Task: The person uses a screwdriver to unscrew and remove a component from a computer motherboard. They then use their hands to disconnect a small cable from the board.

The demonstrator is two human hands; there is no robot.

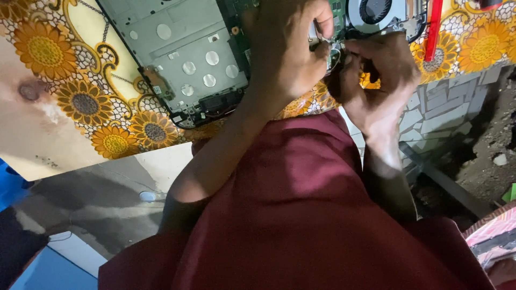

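An opened laptop chassis (183, 59) lies on a sunflower-patterned table cover (80, 96), its grey inner frame, green board and round cooling fan (374, 9) exposed. My left hand (287, 51) rests on the chassis edge near the board, fingers curled. Just below the fan, my right hand (376, 80) pinches a small part or wire at the chassis edge. What lies between the fingertips is too small and shadowed to name. Both hands meet near the fan.
A red-handled tool (433, 27) lies on the cover to the right of the fan. My maroon garment (301, 215) fills the lower frame. A tiled wall face (441, 107) and dirt floor (489, 150) are at the right; a blue object (11, 182) sits at the left.
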